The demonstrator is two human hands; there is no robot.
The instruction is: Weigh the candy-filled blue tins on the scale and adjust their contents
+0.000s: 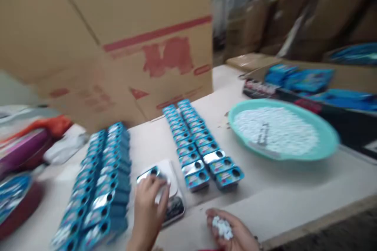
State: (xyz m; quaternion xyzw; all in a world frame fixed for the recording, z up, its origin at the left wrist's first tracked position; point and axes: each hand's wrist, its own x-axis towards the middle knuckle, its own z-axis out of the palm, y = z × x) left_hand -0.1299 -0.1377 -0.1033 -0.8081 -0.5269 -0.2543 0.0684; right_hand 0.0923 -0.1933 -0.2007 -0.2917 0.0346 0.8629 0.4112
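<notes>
My left hand (150,204) is over a small white scale (173,176), fingers bent and the tips of thumb and forefinger close together. Whatever they pinch, if anything, is hidden. Partly covered by this hand, a small blue box with a dark round spot (154,170) rests on the scale's plate. The scale's dark display (176,207) faces me. Near the table's front edge my right hand (235,231) is turned palm up and cupped around a small heap of white pellets (223,227). The picture is blurred.
Double rows of blue boxes stand left (103,192) and right (200,145) of the scale. A turquoise basin (330,137) holds many white pellets. Behind rises a large cardboard carton (123,70). Blue packs (309,80) lie back right; a dark red bowl (32,208) stands left.
</notes>
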